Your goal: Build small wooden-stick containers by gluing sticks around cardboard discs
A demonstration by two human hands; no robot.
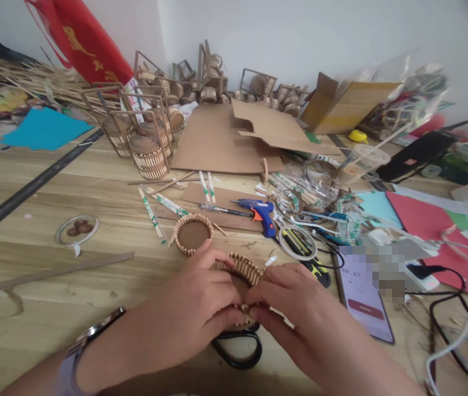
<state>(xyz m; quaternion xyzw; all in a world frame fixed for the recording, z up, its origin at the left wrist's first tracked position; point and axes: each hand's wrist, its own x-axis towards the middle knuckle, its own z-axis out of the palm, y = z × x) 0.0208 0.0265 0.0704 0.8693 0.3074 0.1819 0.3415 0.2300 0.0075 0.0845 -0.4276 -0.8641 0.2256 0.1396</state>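
A small round basket [246, 268], walled with short wooden stick pieces around a brown base, is between my hands near the table's front. My left hand [194, 294] grips its left side, with thumb and fingertips at the near rim. From the right, my right hand [293, 302] pinches the same near rim, and the fingertips of both hands almost meet. My fingers hide part of the wall. Black scissor handles [240, 360] stick out below the basket. Just beyond my left hand lies a second round basket [193, 234] with a low stick rim.
A blue glue gun [263, 215], tape roll [297, 242], yellow-black cutter [320, 272] and phone [365, 300] lie to the right. Paper-wrapped chopsticks [150, 212] are scattered ahead. Tiered baskets [149, 157] and cardboard [209, 140] stand farther back. Black cables [434, 311] run at right.
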